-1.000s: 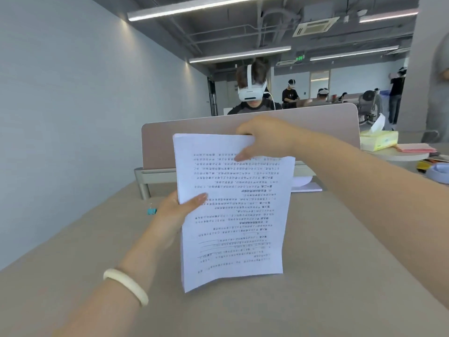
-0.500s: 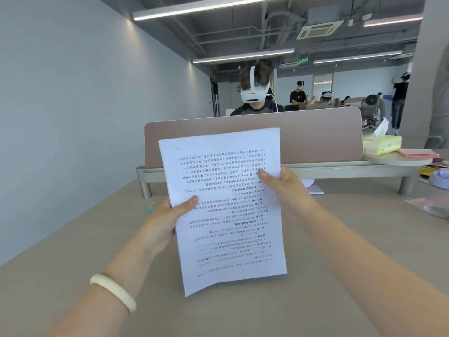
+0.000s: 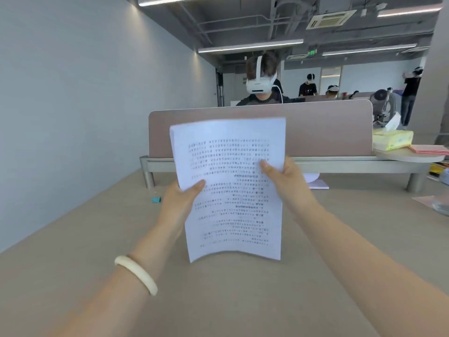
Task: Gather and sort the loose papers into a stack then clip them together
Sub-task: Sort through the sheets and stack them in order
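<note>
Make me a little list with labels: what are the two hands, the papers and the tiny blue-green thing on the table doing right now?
papers: stack of white printed paper sheets, held upright over the table, bottom edge curling
left hand: left hand grips the stack's left edge, thumb on the front
right hand: right hand grips the right edge, thumb on the front
blue-green thing: small teal object, probably the clip, lying on the beige tabletop, apart from the papers
wrist: cream bangle on the left wrist
clipped: not yet
</note>
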`<state>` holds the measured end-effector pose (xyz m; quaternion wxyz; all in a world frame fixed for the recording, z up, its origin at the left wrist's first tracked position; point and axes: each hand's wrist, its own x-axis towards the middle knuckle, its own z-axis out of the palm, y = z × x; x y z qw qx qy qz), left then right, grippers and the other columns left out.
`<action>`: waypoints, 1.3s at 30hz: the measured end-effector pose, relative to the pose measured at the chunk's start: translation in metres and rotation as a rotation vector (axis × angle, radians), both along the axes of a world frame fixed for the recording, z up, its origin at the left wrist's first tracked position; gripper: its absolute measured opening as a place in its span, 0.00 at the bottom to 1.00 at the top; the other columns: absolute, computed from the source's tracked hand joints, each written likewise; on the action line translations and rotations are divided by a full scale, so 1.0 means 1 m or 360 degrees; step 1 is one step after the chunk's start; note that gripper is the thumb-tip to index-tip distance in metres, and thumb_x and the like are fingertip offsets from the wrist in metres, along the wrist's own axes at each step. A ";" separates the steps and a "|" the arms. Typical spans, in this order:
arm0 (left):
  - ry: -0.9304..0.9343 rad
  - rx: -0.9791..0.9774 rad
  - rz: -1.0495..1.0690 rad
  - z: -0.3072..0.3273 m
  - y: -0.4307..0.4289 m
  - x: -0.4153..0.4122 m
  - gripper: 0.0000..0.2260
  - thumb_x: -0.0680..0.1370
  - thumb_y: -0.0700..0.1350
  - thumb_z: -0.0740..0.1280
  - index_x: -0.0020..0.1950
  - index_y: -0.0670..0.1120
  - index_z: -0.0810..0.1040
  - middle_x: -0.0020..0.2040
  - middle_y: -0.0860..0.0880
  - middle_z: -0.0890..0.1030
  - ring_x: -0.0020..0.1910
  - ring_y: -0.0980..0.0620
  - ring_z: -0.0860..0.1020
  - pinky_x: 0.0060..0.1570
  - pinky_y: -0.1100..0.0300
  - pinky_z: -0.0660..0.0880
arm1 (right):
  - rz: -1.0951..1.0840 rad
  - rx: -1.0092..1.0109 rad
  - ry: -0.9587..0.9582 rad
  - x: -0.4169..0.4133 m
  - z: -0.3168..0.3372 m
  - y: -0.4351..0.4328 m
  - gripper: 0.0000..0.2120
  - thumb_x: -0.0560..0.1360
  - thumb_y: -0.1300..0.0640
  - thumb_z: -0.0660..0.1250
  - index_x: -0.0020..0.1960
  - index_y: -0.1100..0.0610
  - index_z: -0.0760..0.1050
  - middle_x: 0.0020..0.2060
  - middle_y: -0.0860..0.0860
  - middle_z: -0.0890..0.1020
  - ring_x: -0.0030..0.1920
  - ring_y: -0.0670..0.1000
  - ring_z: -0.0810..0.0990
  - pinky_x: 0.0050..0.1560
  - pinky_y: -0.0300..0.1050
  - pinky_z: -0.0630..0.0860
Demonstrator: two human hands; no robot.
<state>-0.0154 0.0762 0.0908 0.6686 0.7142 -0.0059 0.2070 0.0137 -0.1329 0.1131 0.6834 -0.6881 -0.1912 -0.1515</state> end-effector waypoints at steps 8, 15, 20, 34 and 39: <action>-0.0033 -0.0010 0.0046 -0.009 -0.005 0.000 0.08 0.76 0.46 0.68 0.55 0.52 0.81 0.53 0.52 0.84 0.51 0.50 0.83 0.53 0.51 0.78 | -0.0027 0.0063 0.0055 0.004 -0.009 -0.002 0.09 0.79 0.58 0.62 0.59 0.52 0.75 0.51 0.44 0.83 0.49 0.43 0.82 0.49 0.35 0.79; 0.0109 -0.0119 0.0054 -0.034 -0.003 -0.004 0.07 0.75 0.46 0.70 0.51 0.54 0.81 0.48 0.56 0.85 0.48 0.54 0.84 0.48 0.55 0.78 | 0.0081 -0.0128 0.0354 0.003 -0.055 -0.003 0.10 0.78 0.56 0.65 0.59 0.50 0.76 0.51 0.44 0.83 0.49 0.41 0.82 0.44 0.31 0.77; -0.0235 0.0059 0.0254 0.017 0.032 -0.011 0.35 0.71 0.47 0.74 0.73 0.53 0.62 0.70 0.55 0.69 0.63 0.58 0.74 0.42 0.72 0.75 | -0.0028 -0.0642 0.0205 0.012 0.009 -0.020 0.10 0.77 0.57 0.67 0.58 0.54 0.77 0.52 0.51 0.82 0.54 0.54 0.81 0.56 0.49 0.77; 0.0312 0.0015 -0.0455 0.013 0.073 -0.018 0.41 0.47 0.56 0.83 0.57 0.43 0.81 0.57 0.42 0.83 0.55 0.42 0.82 0.57 0.43 0.77 | 0.0164 -0.1838 -0.0083 0.013 0.062 -0.029 0.10 0.73 0.53 0.71 0.48 0.59 0.80 0.41 0.49 0.80 0.44 0.49 0.77 0.42 0.41 0.70; 0.0296 -0.0189 -0.0307 -0.009 0.078 -0.019 0.25 0.64 0.46 0.77 0.58 0.39 0.79 0.58 0.42 0.82 0.56 0.44 0.81 0.63 0.44 0.72 | 0.0441 -0.0437 0.0562 0.010 0.002 -0.068 0.14 0.73 0.58 0.70 0.58 0.58 0.80 0.52 0.52 0.85 0.54 0.49 0.84 0.61 0.48 0.77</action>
